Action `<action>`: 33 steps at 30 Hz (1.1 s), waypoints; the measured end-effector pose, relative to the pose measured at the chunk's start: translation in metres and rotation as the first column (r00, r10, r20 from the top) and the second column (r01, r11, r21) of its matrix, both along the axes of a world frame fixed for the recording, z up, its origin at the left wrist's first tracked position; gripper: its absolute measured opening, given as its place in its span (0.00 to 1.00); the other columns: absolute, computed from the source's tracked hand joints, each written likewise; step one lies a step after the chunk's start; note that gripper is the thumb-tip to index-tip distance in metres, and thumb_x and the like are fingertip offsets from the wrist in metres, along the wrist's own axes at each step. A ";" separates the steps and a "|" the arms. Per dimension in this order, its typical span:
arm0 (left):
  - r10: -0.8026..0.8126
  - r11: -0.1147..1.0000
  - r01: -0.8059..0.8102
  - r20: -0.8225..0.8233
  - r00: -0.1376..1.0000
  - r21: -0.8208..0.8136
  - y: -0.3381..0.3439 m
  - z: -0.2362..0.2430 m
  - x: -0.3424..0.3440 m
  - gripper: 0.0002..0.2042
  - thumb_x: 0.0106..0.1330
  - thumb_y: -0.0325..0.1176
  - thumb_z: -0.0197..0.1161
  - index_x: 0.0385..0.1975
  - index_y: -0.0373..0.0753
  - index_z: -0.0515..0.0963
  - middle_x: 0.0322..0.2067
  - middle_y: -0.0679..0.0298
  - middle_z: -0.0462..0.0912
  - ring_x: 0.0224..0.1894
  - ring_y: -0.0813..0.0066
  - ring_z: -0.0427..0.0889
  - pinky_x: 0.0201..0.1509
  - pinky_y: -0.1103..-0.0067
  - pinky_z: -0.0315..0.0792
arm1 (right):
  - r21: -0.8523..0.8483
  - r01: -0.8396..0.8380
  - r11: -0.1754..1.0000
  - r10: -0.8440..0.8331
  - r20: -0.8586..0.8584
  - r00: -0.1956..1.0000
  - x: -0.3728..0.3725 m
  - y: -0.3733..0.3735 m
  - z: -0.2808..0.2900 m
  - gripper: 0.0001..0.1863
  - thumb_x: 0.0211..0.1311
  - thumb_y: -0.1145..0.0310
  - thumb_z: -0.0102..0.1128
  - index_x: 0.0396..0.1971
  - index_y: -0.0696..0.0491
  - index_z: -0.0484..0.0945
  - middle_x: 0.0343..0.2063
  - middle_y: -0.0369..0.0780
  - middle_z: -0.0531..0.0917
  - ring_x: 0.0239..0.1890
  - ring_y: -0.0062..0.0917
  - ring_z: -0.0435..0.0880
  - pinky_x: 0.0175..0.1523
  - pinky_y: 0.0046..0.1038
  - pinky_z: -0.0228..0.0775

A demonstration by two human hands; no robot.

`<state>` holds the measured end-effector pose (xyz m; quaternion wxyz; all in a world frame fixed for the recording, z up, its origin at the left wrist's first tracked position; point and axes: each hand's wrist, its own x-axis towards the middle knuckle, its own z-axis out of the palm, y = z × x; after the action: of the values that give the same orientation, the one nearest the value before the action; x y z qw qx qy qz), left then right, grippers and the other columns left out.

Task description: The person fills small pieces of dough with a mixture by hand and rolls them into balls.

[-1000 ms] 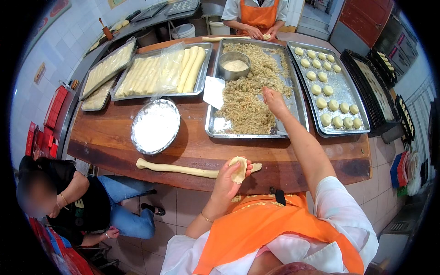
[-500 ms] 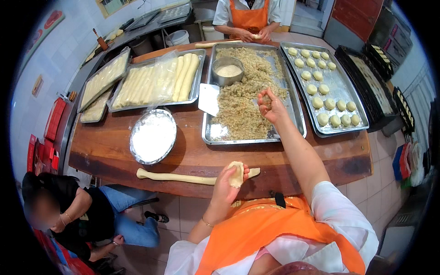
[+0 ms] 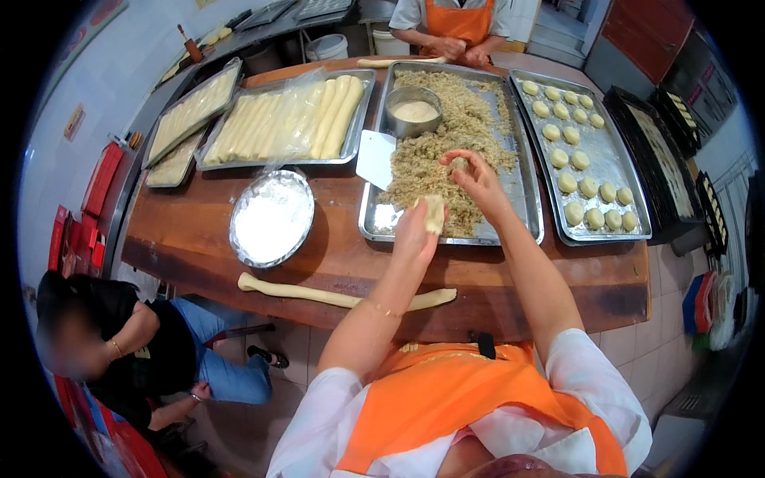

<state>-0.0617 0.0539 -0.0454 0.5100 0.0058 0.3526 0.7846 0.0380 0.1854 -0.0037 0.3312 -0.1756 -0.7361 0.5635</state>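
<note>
My left hand holds a flattened piece of dough over the near edge of the filling tray. Just beyond it, my right hand is curled round a small clump of crumbly filling, partly hidden by the fingers. Beneath both hands, loose brown filling is heaped in a large metal tray. A metal bowl of pale powder sits in the filling, and a white scraper leans at the tray's left side. A long dough rope lies along the near table edge, partly behind my left forearm.
A bowl of white flour stands left on the wooden table. Behind it, a tray of dough logs is partly covered by plastic. Round dough balls fill part of the right tray. One person stands opposite; another sits at left.
My left hand has moved forward with the dough piece from the table edge to the filling tray. My right hand stays over the filling, now nearer the left. The person opposite has lowered their hands.
</note>
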 end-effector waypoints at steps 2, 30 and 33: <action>0.033 0.996 -0.042 0.111 0.993 0.081 0.032 0.000 -0.005 0.18 0.81 0.35 0.39 0.58 0.26 0.66 0.52 0.50 0.76 0.58 0.56 0.76 0.65 0.63 0.73 | 0.309 0.027 0.951 -0.076 0.147 0.986 0.004 -0.012 0.002 0.23 0.66 0.66 0.60 0.61 0.48 0.72 0.57 0.41 0.79 0.68 0.35 0.67 0.72 0.38 0.55; 0.051 0.989 -0.059 0.065 0.997 0.137 0.028 -0.030 -0.006 0.14 0.76 0.33 0.53 0.54 0.31 0.73 0.49 0.55 0.78 0.52 0.64 0.79 0.59 0.69 0.76 | 0.439 0.097 0.893 -0.191 0.175 0.966 0.014 -0.030 0.000 0.21 0.53 0.79 0.68 0.50 0.53 0.81 0.43 0.45 0.82 0.37 0.35 0.84 0.41 0.31 0.78; 0.028 0.996 -0.026 -0.028 0.999 0.086 0.025 -0.011 0.001 0.13 0.76 0.32 0.52 0.54 0.32 0.73 0.50 0.56 0.79 0.52 0.66 0.79 0.58 0.71 0.75 | 0.520 0.103 0.848 -0.176 0.094 0.980 0.008 -0.043 -0.017 0.20 0.51 0.80 0.69 0.47 0.54 0.82 0.42 0.44 0.82 0.39 0.35 0.83 0.42 0.31 0.78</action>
<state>-0.0605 0.0789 -0.0569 0.4935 0.0341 0.3260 0.8056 0.0460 0.1420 -0.0211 0.3544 -0.1728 -0.8657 0.3085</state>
